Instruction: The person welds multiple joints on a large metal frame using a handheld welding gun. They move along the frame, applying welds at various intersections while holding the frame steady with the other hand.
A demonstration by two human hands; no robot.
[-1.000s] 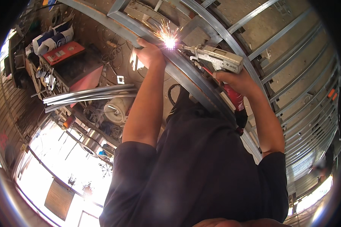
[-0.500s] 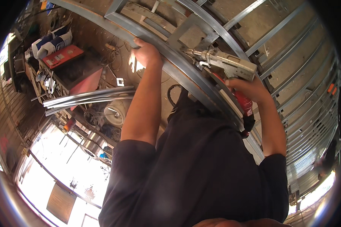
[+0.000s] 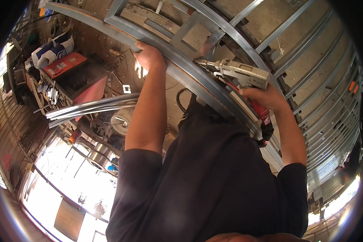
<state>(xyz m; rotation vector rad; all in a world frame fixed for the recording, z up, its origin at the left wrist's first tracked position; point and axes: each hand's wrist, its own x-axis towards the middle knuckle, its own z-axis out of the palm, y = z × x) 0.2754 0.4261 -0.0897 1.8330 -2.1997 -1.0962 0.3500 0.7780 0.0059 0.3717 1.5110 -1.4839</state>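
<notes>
My left hand (image 3: 150, 57) grips the edge of a long grey metal bar (image 3: 189, 82), thumb on top and the other fingers mostly hidden. Alongside this bar runs a metal tube frame (image 3: 127, 25), with a mitred corner at upper left. My right hand (image 3: 263, 96) is closed round a power tool (image 3: 246, 74) with a boxy grey head, narrow front arm and red body. The tool's tip points left, close to the frame's inner edge; whether it touches cannot be told. A faint brownish blur lies beside the tip.
Curved metal frames with several crossbars (image 3: 286, 30) spread over the right side. At left, a red-topped box (image 3: 66, 65) stands beside white-and-blue sacks (image 3: 54, 50). Loose metal strips (image 3: 94, 105) jut out near my left forearm. A cable (image 3: 180, 103) loops by my legs.
The whole view has shifted slightly, so most things sit a little further left. Both hands keep their holds. A brownish blur shows beside the tool's tip now.
</notes>
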